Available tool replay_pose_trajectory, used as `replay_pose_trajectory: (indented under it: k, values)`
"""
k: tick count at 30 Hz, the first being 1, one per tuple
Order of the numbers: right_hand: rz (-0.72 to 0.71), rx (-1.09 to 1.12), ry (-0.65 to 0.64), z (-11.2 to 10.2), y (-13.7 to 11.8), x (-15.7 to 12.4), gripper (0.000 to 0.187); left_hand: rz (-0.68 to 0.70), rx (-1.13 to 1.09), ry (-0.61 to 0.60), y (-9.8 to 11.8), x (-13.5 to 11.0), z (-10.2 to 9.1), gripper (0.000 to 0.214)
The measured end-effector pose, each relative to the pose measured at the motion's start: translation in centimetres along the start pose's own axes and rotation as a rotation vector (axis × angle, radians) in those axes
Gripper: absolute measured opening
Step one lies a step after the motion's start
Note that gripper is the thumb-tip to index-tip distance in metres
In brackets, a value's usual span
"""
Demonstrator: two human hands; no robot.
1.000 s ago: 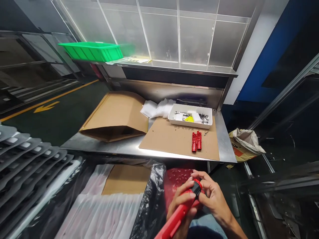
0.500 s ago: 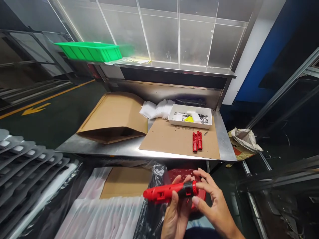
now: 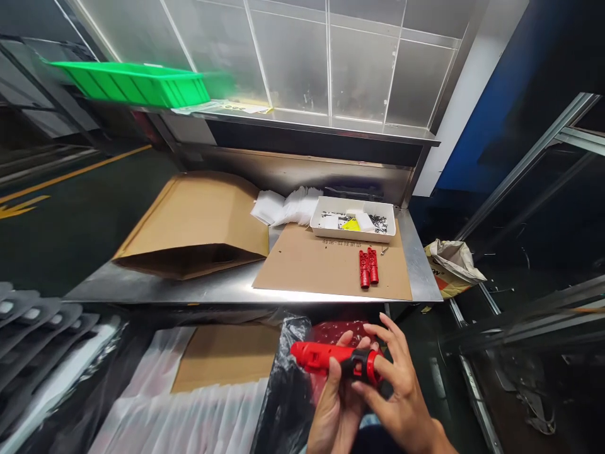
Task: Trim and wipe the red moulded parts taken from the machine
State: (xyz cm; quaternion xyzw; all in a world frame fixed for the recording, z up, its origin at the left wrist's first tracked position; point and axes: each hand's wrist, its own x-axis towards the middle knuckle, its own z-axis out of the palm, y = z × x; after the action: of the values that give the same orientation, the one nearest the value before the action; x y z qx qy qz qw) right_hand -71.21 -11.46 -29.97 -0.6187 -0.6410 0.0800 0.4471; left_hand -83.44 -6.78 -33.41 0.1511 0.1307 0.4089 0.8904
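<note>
Low in the frame, right of centre, we hold a red tool (image 3: 333, 357) with a black collar crosswise in front of us, its red tip pointing toward the left of the picture. Our left hand (image 3: 336, 403) comes up from the bottom edge and wraps the tool's middle from below, thumb laid over the top. Our right hand (image 3: 394, 384) closes on the black-and-red end at the right, fingers spread above it and thumb pressed at the cap, so both hands are shut on the same piece. Just behind the tool lies a red bubble-textured bag (image 3: 343, 331), beside a crumpled black plastic sheet (image 3: 288, 378). Above them, across the middle of the frame, runs a steel workbench (image 3: 222, 287) carrying a flat cardboard sheet (image 3: 312, 261); on that sheet, right of centre, two small red parts (image 3: 367, 267) lie side by side, touching. Behind them sits a white tray (image 3: 352, 222) of small dark bits, and to the left a large brown paper bag (image 3: 193, 224). In the upper left a green bin (image 3: 127, 82) rests on the shelf.
</note>
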Motion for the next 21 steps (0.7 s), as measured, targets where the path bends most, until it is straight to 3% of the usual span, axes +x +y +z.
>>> replay_pose_trajectory:
  k: [4,8,10,13,17,19,21]
  values:
    - [-0.131,-0.195,-0.010,-0.7,1.1,0.3,0.003,-0.092,-0.008,-0.004,-0.2,1.1,0.2,0.035]
    - [-0.097,-0.262,0.013,-1.2,2.3,0.4,0.004,-0.146,0.053,0.081,-0.3,2.5,0.9,0.030]
    - [-0.040,-0.233,0.016,-1.5,3.1,0.4,0.016,-0.157,0.059,0.153,0.0,3.5,1.6,0.032]
    - [0.097,-0.107,0.059,-2.6,4.9,0.7,0.027,-0.011,0.355,0.293,1.2,5.7,3.1,0.037]
    - [0.382,0.026,0.121,-5.0,10.0,2.0,0.024,0.316,1.060,0.225,3.3,8.6,5.0,0.036]
    - [0.495,0.057,0.069,-5.8,13.6,3.7,0.031,0.415,1.126,0.259,4.1,9.5,5.1,0.034]
    - [0.546,0.076,-0.001,-5.8,17.4,6.1,0.036,0.418,1.057,0.402,4.5,10.0,4.5,0.024]
